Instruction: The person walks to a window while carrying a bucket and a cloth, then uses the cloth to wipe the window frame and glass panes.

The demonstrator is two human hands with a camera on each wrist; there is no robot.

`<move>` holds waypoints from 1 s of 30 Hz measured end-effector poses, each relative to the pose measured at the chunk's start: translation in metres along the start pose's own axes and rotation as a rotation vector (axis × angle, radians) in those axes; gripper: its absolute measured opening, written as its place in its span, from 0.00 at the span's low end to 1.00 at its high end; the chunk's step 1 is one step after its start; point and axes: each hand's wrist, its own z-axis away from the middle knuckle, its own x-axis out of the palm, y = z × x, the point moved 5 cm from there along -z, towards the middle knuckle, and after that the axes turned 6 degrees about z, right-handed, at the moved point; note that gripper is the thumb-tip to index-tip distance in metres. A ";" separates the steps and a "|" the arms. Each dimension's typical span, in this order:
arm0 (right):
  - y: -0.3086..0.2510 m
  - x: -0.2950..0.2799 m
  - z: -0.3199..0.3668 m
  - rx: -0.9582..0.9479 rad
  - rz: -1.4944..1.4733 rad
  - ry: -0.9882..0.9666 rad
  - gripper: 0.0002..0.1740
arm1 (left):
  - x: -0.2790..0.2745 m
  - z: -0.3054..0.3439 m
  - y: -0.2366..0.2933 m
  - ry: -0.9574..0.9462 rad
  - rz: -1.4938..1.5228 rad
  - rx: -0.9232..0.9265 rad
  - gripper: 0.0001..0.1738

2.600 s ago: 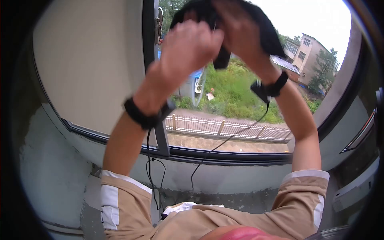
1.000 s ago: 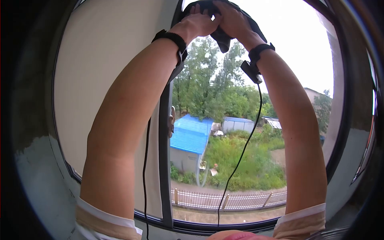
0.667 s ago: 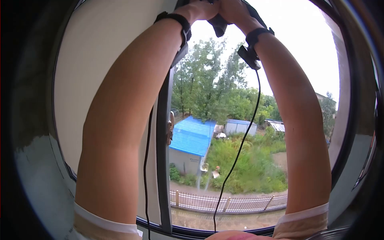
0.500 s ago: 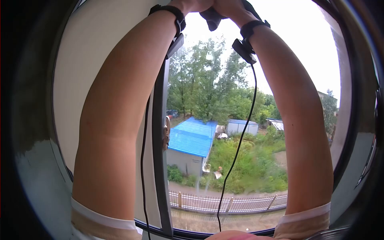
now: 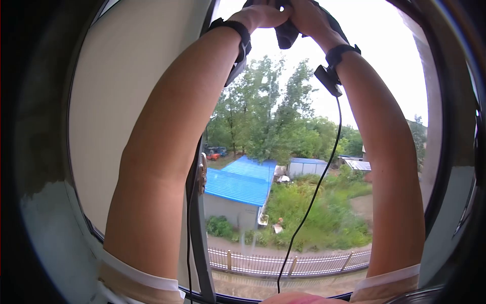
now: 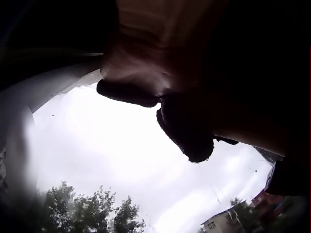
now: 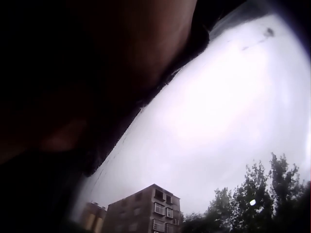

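Observation:
A black cloth (image 5: 287,38) is spread against the upper part of the window glass (image 5: 387,66), one end of it hanging down. My left hand (image 5: 266,16) presses on it from the left, thumb pointing toward the other hand. Right beside it, my right hand (image 5: 308,19) lies over the cloth with both arms stretched up. The top of the head view cuts off part of the fingers. In the left wrist view the cloth (image 6: 187,136) shows as a dark shape below the shadowed palm (image 6: 141,68). The right wrist view has the right hand (image 7: 146,43) mostly in shadow.
A dark window frame (image 5: 206,253) stands upright left of the glass, with a handle (image 5: 202,173) on it. A pale panel (image 5: 131,76) fills the left side. Black cables (image 5: 309,205) hang from the wrist cameras. Outside are trees, a blue-roofed shed (image 5: 243,185) and a fence.
Since the earliest frame, the arms have stretched higher and the view has tilted up the window. Over the last half second both hands and the cloth have shifted right across the glass.

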 end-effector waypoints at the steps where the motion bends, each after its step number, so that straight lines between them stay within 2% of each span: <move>1: 0.004 -0.006 0.005 0.016 -0.012 -0.002 0.14 | 0.003 -0.005 0.008 -0.053 -0.120 -0.011 0.42; 2: 0.009 -0.012 0.011 0.033 -0.025 -0.005 0.14 | 0.008 -0.008 0.015 -0.107 -0.241 -0.023 0.42; 4: 0.013 -0.026 0.022 0.044 -0.019 -0.027 0.14 | 0.013 -0.012 0.024 -0.096 -0.202 -0.018 0.42; 6: 0.020 -0.034 0.025 0.054 -0.019 -0.041 0.15 | 0.013 -0.027 0.031 0.094 -0.084 0.086 0.43; 7: 0.026 -0.035 0.027 0.091 -0.051 -0.051 0.15 | 0.022 -0.035 0.033 0.095 -0.085 0.092 0.43; 9: 0.041 -0.037 0.028 0.131 -0.081 -0.057 0.16 | 0.030 -0.050 0.041 0.215 -0.011 0.115 0.44; 12: 0.062 -0.047 0.031 0.141 -0.018 -0.036 0.17 | 0.028 -0.043 0.073 0.240 0.073 0.229 0.44; 14: 0.068 -0.056 0.038 0.122 0.015 -0.012 0.18 | 0.037 -0.052 0.080 0.228 0.155 0.221 0.43; 16: 0.081 -0.040 0.028 0.153 0.008 -0.034 0.18 | 0.045 -0.060 0.071 0.512 0.072 0.232 0.32; 17: 0.093 -0.034 0.021 0.040 0.080 0.075 0.18 | 0.040 -0.056 0.085 0.281 0.152 0.159 0.43; 18: 0.095 -0.031 0.019 -0.072 0.151 0.184 0.18 | 0.032 -0.053 0.088 0.281 0.160 0.153 0.43; 19: 0.083 -0.030 0.017 -0.080 0.153 0.175 0.18 | 0.029 -0.049 0.085 0.208 0.208 0.107 0.42; 20: 0.084 -0.033 0.013 -0.010 0.093 0.113 0.18 | 0.025 -0.048 0.093 0.138 0.250 0.066 0.41; 22: 0.071 -0.014 0.003 0.058 0.034 0.041 0.18 | 0.017 -0.039 0.073 0.074 0.377 -0.040 0.40; 23: 0.062 -0.003 -0.010 0.009 0.046 0.074 0.17 | 0.011 -0.035 0.058 0.093 0.366 -0.025 0.39; 24: 0.050 0.010 -0.017 -0.040 0.053 0.106 0.16 | 0.005 -0.028 0.038 0.105 0.400 -0.101 0.36; 25: 0.033 0.014 -0.016 -0.038 0.045 0.102 0.16 | 0.015 -0.055 0.009 0.191 0.337 0.052 0.35; 26: 0.017 0.015 -0.017 -0.051 0.069 0.049 0.16 | 0.011 -0.046 -0.006 0.207 0.314 -0.039 0.33; 27: 0.002 0.014 -0.015 -0.066 0.095 -0.001 0.15 | 0.005 -0.037 -0.013 0.184 0.358 -0.039 0.33; 28: 0.007 0.020 -0.017 -0.065 0.089 -0.003 0.15 | 0.005 -0.038 -0.022 0.162 0.405 -0.042 0.32; 30: 0.019 0.030 -0.019 -0.122 0.052 0.130 0.14 | -0.005 -0.011 -0.016 0.179 0.483 -0.001 0.32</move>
